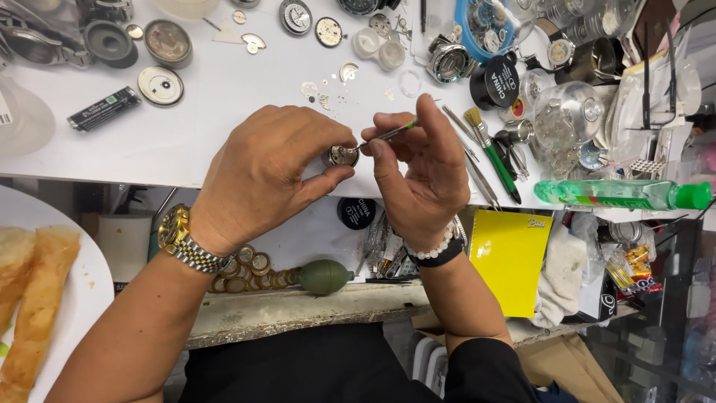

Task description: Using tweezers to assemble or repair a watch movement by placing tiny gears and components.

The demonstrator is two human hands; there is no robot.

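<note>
White laminate bench top (224,97) runs under and beyond both your hands, littered with loose watch parts. Off your left forearm, low and outside: white round plate (78,291) with golden flat pastry strips (37,306). Below your right wrist: bright yellow square notebook (511,261) on the lower shelf. Outside your right hand, well apart: clear green-tinted plastic bottle with a green cap (619,194), lying on its side. Between your forearms on the lower ledge: olive-green rubber bulb blower (322,276), beside a row of small brass-coloured rings (250,270).

Your left hand (265,175) is curled, thumb and fingertips pinching a small round silver-grey watch movement (343,155) at its rim, held just above the bench edge. Gold-and-steel metal wristwatch (183,240) on that wrist.

Your right hand (418,168) pinches a thin steel screwdriver with a green band (384,134) between thumb and forefinger, other fingers loosely curled. Its tip touches the movement's face. White bead bracelet (436,250) on that wrist.

Just beside your right hand, outer side: green-handled small brush (492,153) and steel tweezers (477,175) lying on the bench. Beyond your left hand, well apart: small black rectangular battery-like bar (103,109).
</note>
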